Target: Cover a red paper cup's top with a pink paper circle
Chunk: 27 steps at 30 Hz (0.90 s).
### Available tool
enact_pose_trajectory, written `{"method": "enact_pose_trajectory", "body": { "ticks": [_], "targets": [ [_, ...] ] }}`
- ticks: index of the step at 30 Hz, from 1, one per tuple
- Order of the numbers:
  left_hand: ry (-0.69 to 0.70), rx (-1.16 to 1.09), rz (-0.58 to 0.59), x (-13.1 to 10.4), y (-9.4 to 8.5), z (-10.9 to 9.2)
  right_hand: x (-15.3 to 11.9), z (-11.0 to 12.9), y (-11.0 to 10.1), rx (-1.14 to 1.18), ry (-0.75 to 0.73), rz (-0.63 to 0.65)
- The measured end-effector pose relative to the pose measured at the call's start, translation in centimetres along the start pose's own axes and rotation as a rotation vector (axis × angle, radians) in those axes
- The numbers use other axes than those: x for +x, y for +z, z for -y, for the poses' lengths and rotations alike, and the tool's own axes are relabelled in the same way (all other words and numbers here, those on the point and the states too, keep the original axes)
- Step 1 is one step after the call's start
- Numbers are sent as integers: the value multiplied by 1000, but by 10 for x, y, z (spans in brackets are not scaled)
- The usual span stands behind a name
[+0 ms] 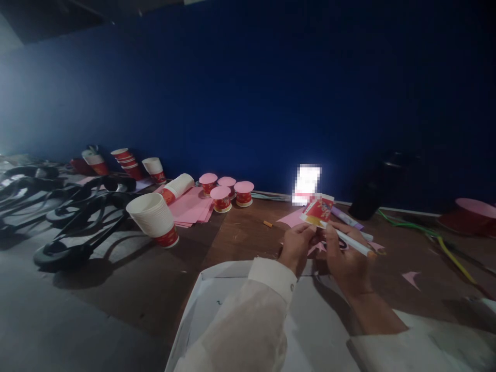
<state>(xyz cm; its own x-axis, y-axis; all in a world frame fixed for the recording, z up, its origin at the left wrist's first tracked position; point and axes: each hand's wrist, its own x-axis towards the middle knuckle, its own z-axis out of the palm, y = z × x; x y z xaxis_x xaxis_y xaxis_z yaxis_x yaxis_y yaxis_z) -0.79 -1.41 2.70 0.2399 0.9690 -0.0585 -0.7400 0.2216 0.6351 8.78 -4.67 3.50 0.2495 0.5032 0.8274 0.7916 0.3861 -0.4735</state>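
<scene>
Red patterned paper cup point(318, 210), pink sheets point(190, 207), blue wall point(248, 103)

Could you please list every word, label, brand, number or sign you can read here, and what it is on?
None can be read.
Large cup stack: pale marks on red, too blurred.
Pink-topped cups: printed marks, too small.
Held red printed piece: pattern, no legible text.
Bright panel: pixelated.
</scene>
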Motion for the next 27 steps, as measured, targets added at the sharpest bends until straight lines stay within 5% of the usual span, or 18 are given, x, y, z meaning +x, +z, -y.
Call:
{"method": "enact_pose_trajectory", "body": {
  "ticks": [11, 27],
  "targets": [
    [-14, -224, -48, -3, -1, -8, 1, 14, -8, 117, -22, -39],
    [-44, -145, -56, -3, 3, -7, -1, -1, -1, 35, 0, 15]
  ]
}}
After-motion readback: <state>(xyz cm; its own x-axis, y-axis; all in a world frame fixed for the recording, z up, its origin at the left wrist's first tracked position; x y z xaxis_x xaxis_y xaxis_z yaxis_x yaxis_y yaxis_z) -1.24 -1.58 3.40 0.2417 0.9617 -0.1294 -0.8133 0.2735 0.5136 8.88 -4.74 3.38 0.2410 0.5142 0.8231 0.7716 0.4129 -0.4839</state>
